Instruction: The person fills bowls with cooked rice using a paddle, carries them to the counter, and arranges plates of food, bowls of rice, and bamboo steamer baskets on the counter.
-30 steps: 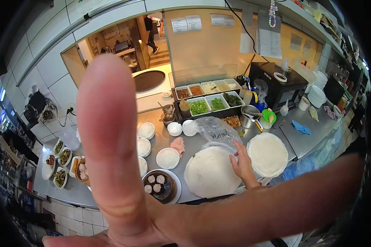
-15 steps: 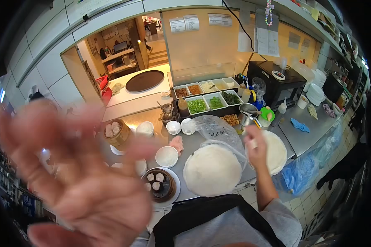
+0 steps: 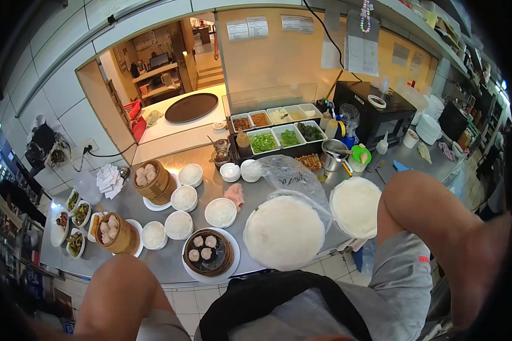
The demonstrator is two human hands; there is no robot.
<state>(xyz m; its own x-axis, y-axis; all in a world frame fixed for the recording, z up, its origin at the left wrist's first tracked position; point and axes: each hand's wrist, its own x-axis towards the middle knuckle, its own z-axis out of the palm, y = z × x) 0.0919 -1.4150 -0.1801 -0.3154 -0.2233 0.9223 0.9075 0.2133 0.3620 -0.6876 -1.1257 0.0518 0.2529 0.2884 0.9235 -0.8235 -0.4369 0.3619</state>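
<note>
Both bare arms are bent close to the camera. The left forearm (image 3: 116, 284) runs off the lower left, and its hand is out of view. At the right edge a dark, blurred part of my right hand (image 3: 479, 270) shows; its fingers are hidden. Between the arms, a large stack of round white sheets (image 3: 284, 232) lies on the steel counter (image 3: 170, 267), beside a clear plastic bag (image 3: 294, 179). A second round white stack (image 3: 355, 207) sits right of it. An open steamer (image 3: 224, 256) holds several dumplings.
Two filled steamers (image 3: 168, 187) (image 3: 128, 238) and several white bowls (image 3: 221, 212) stand at the left. Behind are trays of toppings (image 3: 263, 142), a metal pot (image 3: 331, 161) and a black appliance (image 3: 389, 116). A brown oval tray (image 3: 191, 108) lies on the pass-through ledge.
My left hand, large before the camera earlier, has left the view. My right hand has come back from the round stacks toward the right edge. The camera view has shifted slightly.
</note>
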